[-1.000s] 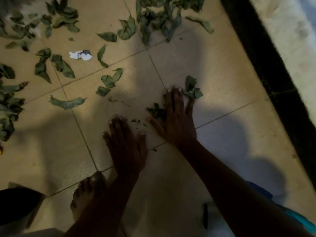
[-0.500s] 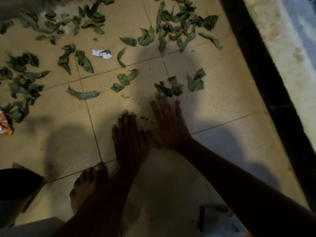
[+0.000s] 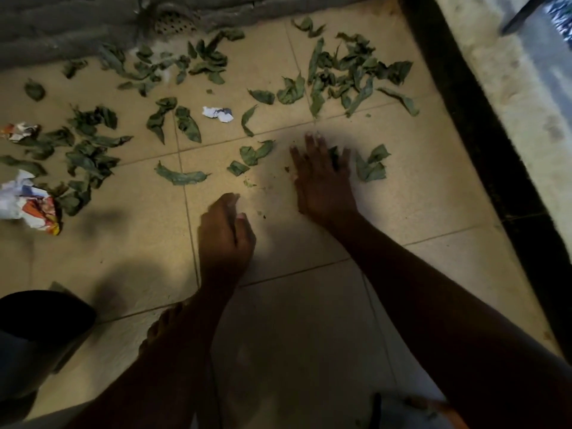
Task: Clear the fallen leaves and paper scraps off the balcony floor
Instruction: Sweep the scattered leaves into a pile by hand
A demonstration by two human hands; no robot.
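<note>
Dry green leaves lie scattered over the beige floor tiles (image 3: 309, 305): a dense patch at the back right (image 3: 349, 75), another near the wall (image 3: 185, 63), and a patch at the left (image 3: 83, 150). My right hand (image 3: 322, 181) lies flat with fingers spread, pressing on a few leaves, with a curled leaf (image 3: 371, 167) just right of it. My left hand (image 3: 226, 233) rests nearer me with fingers curled in; nothing shows in it. A small white paper scrap (image 3: 218, 113) lies beyond both hands. A crumpled coloured paper (image 3: 28, 202) sits at the left edge.
A grey wall with a round drain grate (image 3: 173, 21) runs along the back. A black threshold strip (image 3: 483, 150) borders the right side. My bare foot (image 3: 164, 329) stands under the left arm. A dark object (image 3: 37, 320) sits at the bottom left. Another crumpled paper (image 3: 18, 131) lies far left.
My right hand has slid forward over the floor, pushing leaves ahead of it. My left hand went from flat with fingers straight to curled. The view has tilted up toward the wall.
</note>
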